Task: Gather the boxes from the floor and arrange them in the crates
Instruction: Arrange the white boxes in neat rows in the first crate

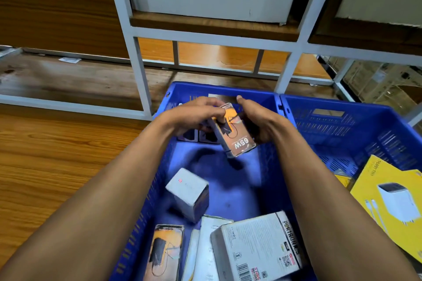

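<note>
Both hands, left (pixel 194 114) and right (pixel 255 118), gripped an orange-and-black box (pixel 235 137) with curled fingers above the left blue crate (pixel 219 90); a grey box (pixel 188 193) lay inside the crate.

Two blue crates (pixel 283 107), two hands (pixel 194 116), about eight boxes (pixel 233 130)

Orange-black 65W box (pixel 233 131) tilted, held above the left blue crate (pixel 219 91). In that crate: grey cube box (pixel 188 193) mid-floor, white box (pixel 258 246) and orange-black box (pixel 164 253) at near end. Yellow charger box (pixel 392 201) leans in right blue crate (pixel 342 125).
</note>
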Tool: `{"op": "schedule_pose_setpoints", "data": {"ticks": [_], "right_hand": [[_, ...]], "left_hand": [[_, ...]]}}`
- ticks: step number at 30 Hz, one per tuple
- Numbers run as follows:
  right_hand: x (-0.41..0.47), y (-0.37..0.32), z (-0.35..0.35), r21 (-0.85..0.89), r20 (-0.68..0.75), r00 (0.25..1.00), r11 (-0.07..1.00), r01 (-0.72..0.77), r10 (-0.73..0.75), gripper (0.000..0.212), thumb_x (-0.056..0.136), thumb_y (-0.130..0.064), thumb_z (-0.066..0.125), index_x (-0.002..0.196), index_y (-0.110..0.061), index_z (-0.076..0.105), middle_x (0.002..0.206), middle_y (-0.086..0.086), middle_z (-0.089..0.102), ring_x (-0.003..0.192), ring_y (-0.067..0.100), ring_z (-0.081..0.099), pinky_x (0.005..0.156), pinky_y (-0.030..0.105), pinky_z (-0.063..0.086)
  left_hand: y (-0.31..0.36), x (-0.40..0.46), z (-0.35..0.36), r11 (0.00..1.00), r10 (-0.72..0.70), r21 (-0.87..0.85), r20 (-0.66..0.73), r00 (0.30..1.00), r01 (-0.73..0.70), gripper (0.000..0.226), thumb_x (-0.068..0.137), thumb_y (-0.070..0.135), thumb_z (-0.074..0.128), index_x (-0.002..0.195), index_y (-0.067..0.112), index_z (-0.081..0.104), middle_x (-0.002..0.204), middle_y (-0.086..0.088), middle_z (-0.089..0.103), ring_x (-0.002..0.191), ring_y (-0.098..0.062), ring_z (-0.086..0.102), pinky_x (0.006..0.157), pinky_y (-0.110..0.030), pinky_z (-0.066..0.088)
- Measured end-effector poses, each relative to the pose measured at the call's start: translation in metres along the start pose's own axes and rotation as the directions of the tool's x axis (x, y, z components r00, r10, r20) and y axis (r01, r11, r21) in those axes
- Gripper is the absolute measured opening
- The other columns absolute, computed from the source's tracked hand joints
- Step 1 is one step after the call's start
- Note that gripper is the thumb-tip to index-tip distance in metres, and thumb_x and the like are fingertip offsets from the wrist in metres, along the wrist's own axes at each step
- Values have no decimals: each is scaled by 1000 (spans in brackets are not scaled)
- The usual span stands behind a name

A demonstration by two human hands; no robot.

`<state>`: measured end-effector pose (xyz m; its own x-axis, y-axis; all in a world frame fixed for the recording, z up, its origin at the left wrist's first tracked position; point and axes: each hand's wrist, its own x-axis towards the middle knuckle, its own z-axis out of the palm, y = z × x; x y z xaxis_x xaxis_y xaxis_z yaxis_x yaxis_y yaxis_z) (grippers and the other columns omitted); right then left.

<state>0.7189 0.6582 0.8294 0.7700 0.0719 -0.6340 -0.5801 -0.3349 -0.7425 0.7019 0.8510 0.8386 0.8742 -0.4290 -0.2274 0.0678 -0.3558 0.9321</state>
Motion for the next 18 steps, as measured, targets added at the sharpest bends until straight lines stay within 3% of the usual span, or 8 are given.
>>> {"op": "schedule_pose_setpoints", "data": {"ticks": [3,7,10,12,15,17,18], "right_hand": [[-1,0,-6,48,88,996,998,-32,28,94,92,-82,17,112,-7,70,116,22,73,97,34,68,93,60,50],[-7,0,-8,148,43,999,989,-25,19,77,99,-70,28,129,-7,60,123,21,70,108,41,68,78,57,59],[-2,-2,-11,311,-74,995,947,81,-61,59,101,-57,39,124,-7,61,113,19,64,94,33,67,73,46,60],[-4,-5,-13,413,-138,983,895,169,-122,50,100,-54,46,117,-10,64,104,16,64,81,29,67,70,38,58],[-6,-6,-15,418,-238,953,865,276,-188,45,98,-57,54,94,-14,64,81,10,69,70,22,65,71,35,57],[-7,-6,-15,413,-256,938,850,326,-235,42,97,-59,57,94,-17,61,66,4,69,55,16,64,57,29,55],[-9,-6,-13,419,-256,932,839,346,-256,42,96,-60,59,98,-18,61,68,3,70,56,15,66,56,28,55]], "left_hand": [[4,-3,-5,995,25,-95,-38,999,-29,37,89,5,58,125,13,66,98,-1,69,85,-9,66,75,-27,54],[1,-3,-12,976,0,-220,-21,1000,-5,67,72,10,63,136,26,58,113,-9,66,101,-24,66,81,-34,58],[3,-4,-12,965,13,-262,-45,999,-24,61,75,6,64,134,19,57,104,-6,67,90,-16,69,76,-32,59],[3,-3,-13,965,5,-263,-71,997,-23,59,78,5,69,134,17,56,103,-6,69,91,-15,68,89,-38,61],[1,-6,-12,989,-7,-150,-72,997,-4,57,86,6,76,135,22,52,111,-6,68,98,-18,70,98,-42,55],[0,-6,-9,997,-5,-81,-64,998,-1,56,88,14,81,135,23,51,101,1,74,95,-12,73,94,-39,55],[-2,-6,-8,998,-6,-64,-57,998,2,57,88,19,83,135,24,51,93,6,77,94,-9,73,93,-38,54]]}}
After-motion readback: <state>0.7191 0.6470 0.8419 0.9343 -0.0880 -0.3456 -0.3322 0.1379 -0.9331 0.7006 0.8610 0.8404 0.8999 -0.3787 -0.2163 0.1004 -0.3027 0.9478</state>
